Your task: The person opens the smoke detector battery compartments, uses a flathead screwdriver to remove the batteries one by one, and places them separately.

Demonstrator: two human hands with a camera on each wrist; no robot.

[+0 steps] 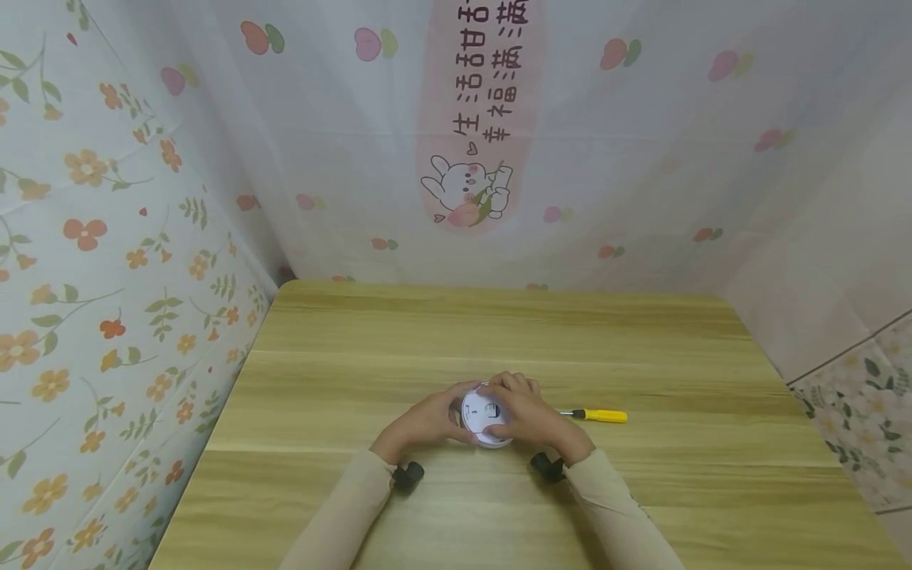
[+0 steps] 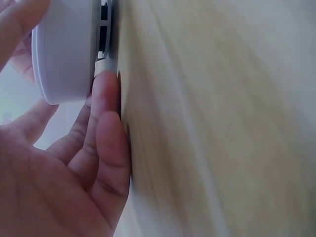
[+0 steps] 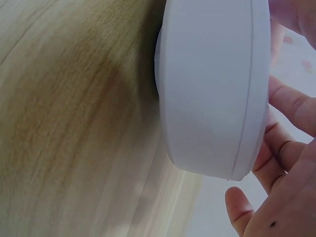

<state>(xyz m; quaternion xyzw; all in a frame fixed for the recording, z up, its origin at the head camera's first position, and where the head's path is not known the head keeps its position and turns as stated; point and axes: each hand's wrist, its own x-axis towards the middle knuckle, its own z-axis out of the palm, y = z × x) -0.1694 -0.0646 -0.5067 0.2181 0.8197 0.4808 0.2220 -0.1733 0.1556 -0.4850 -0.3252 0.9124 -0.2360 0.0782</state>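
A round white smoke detector [image 1: 473,413] sits low over the wooden table between both hands, its flat back facing up. Fingers and thumb of my left hand [image 1: 430,417] curl around its left side. From the right, my right hand [image 1: 533,413] grips it, thumb on the near part and fingers at the far edge. The left wrist view shows dark vent slots under the smooth side wall of the detector [image 2: 66,52], next to the tabletop. In the right wrist view, the plain wall of the detector [image 3: 210,89] shows a thin seam near its upturned edge.
Just right of the right hand lies a screwdriver [image 1: 604,416] with a yellow and black handle, its tip hidden behind the hand. The wooden table [image 1: 321,348] meets a printed curtain [image 1: 342,158] at the back and a floral one [image 1: 128,317] at the left.
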